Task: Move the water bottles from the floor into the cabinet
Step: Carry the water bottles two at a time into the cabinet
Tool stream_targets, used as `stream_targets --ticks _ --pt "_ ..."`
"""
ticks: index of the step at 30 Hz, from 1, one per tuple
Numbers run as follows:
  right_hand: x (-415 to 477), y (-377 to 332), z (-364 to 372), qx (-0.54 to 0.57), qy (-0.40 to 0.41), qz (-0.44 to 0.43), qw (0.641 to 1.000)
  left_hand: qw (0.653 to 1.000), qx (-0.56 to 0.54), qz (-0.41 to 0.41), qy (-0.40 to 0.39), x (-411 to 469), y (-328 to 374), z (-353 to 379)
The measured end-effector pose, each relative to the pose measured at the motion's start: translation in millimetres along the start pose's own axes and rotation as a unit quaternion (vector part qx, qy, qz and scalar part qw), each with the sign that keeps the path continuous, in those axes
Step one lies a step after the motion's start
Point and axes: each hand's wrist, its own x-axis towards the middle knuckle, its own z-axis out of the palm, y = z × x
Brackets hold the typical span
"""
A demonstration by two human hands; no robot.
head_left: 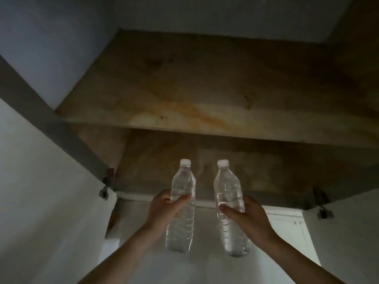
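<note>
Bottles, two, clear plastic with white caps, are held upright side by side in front of an open cabinet [205, 111], seen from below. Left bottle [181, 210] is gripped around its middle by the left hand [164, 208], thumb across the front, fingers wrapped behind. Right bottle [230, 210] is gripped likewise at mid-body by the right hand [246, 216], thumb on the front face. Both hands are closed on their bottles; the two bottles are near each other but apart, a gap visible between them. Water is seen inside each; the fill level cannot be judged exactly.

Both caps are raised to the level of the lower compartment, whose back panel shows behind them; the bottle bases hang below the cabinet's front edge. Neither bottle rests on any surface. A wooden shelf [215, 124], stained yellow-brown, spans the cabinet above the caps. White doors are swung open to either side, left door [45, 201] and right door [352, 232], with metal hinges [105, 187] at the lower corners. Bare forearms enter from the bottom edge.
</note>
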Motion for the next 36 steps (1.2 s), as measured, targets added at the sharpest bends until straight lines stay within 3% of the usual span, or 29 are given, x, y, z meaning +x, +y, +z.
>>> stream_targets --ticks 10,23,30,36 --pt "138 36 37 -0.011 0.055 -0.086 0.995 0.988 0.013 0.155 -0.021 145 -24 55" --pt "154 37 55 -0.026 0.053 -0.071 0.996 0.98 -0.028 0.197 -0.025 156 -53 72" --pt "162 37 59 -0.087 0.074 -0.063 0.991 0.97 0.048 0.237 0.034 169 -61 70" --pt "157 44 52 -0.103 0.056 -0.091 0.989 0.965 0.059 0.245 -0.074 162 -60 56"
